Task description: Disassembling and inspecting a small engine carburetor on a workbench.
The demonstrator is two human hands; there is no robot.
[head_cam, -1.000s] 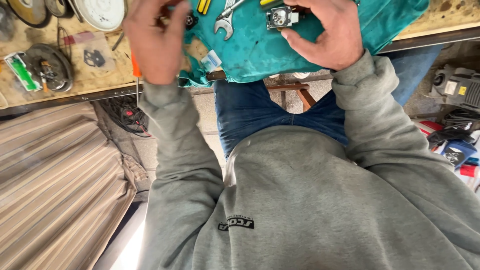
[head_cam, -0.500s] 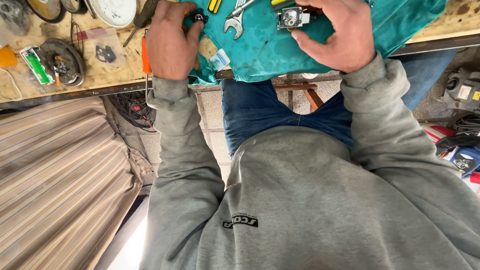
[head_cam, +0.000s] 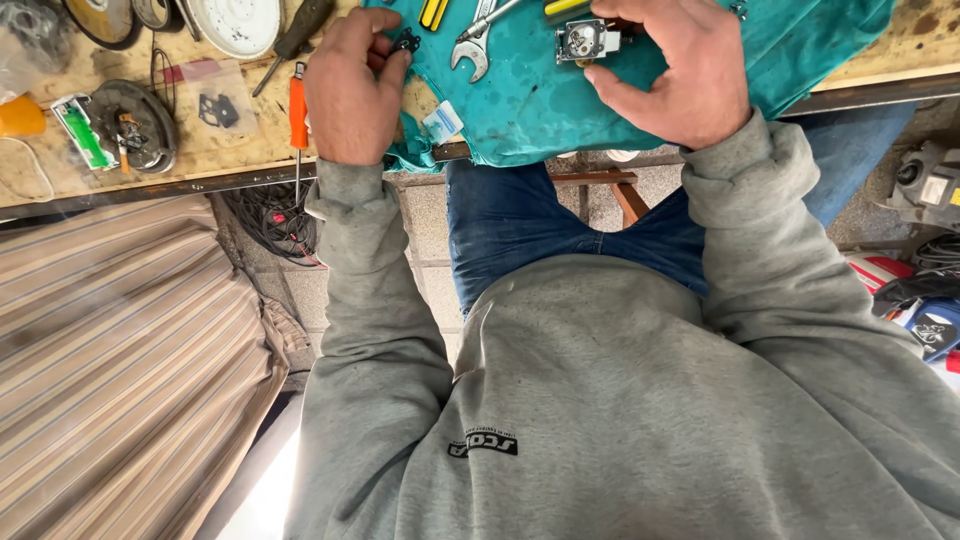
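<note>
Both hands sit at the near edge of the bench, over the teal cloth (head_cam: 560, 110). Right hand (head_cam: 680, 75) curled round a small grey metal block, carburettor-like (head_cam: 583, 41); thumb underneath, fingers bent over the top, so a loose clasp steadying it on the cloth rather than a tight fist. Left hand (head_cam: 350, 90) pinches a small black part (head_cam: 405, 42) between thumb and fingertips, other fingers folded in. Change over the last second: the left hand has come down from the top of view and inward to the cloth's left edge, the black part now plain at its fingertips; right hand and metal block have barely shifted. Reads as the small piece being brought toward the block, the two well apart yet. Between them on the cloth: open-ended spanner (head_cam: 472, 45), yellow-handled tool (head_cam: 433, 12). Further left, on bare wood: orange-handled screwdriver (head_cam: 297, 105), a clear bag of black gaskets (head_cam: 215, 100), a round dark metal part (head_cam: 135, 125), white disc (head_cam: 238, 22).
</note>
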